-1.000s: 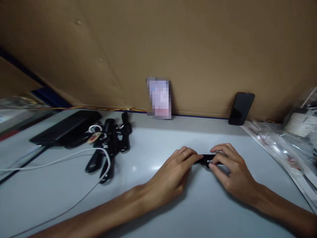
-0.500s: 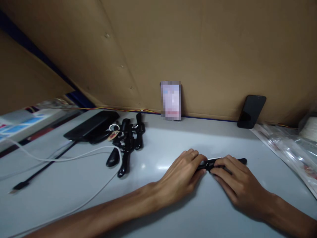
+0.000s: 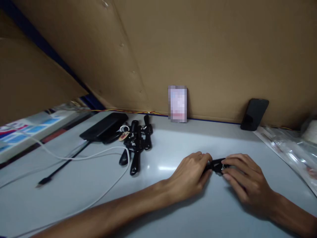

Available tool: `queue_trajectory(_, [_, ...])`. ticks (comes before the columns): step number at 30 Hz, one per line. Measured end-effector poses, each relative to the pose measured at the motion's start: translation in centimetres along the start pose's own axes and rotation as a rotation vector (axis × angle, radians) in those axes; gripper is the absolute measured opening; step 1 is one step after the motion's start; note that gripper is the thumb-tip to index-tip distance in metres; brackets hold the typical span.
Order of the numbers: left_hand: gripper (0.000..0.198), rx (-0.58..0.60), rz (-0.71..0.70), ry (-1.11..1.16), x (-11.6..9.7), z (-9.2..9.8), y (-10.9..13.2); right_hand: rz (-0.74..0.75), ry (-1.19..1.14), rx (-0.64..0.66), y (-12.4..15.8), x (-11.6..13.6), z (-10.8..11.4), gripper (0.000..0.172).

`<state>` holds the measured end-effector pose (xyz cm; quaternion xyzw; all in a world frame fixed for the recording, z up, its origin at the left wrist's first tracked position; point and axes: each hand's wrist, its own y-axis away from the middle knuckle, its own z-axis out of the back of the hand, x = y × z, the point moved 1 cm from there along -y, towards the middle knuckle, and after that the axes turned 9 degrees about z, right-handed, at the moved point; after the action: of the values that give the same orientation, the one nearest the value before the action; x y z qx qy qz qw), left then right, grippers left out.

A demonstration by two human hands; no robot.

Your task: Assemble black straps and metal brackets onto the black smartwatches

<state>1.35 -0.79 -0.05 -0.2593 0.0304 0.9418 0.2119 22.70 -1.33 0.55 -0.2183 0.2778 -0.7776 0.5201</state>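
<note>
A black spokeshave [image 3: 218,166] lies low over the table between my two hands. My left hand [image 3: 190,172] is closed around its left handle, thumb and fingers pinching it near the body. On the other side, my right hand [image 3: 250,180] has its fingertips closed on the right part of the tool, where a small shiny metal bit shows. My right fingers hide the right handle. To the left, several similar black spokeshaves [image 3: 135,162] lie in a heap, a ring with a small tag on top.
A white cable [image 3: 106,193] loops across the grey table [image 3: 158,152]. A black box-like device [image 3: 104,127] with a short cable lies at the left. One phone [image 3: 177,104] and a dark phone [image 3: 255,114] lean on the cardboard wall. Clear plastic packaging [image 3: 287,145] is at right.
The view has shifted slightly left. My right hand has moved over the tool's right handle, hiding its end, and more of the spokeshave's middle shows. My left hand keeps its hold.
</note>
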Motion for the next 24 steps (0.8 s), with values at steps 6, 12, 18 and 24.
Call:
queue_trajectory(6, [0.041, -0.024, -0.119, -0.072, -0.2, -0.1, -0.1, -0.126, 0.233, 0.081, -4.6, -4.6, -0.1, 0.033])
queue_trajectory(12, [0.038, -0.041, -0.134, -0.098, -0.3, 0.1, 0.0, -0.08, 0.555, 0.573, -11.3, -9.6, -5.3, 0.083])
queue_trajectory(18, [0.038, -0.035, -0.154, -0.101, -0.4, 0.2, -0.1, -0.013, 0.692, 0.573, -13.7, -11.1, -7.6, 0.083])
queue_trajectory(24, [0.035, -0.037, -0.145, -0.072, -0.4, 0.3, -0.1, -0.009, 0.697, 0.595, -14.6, -10.6, -7.8, 0.078])
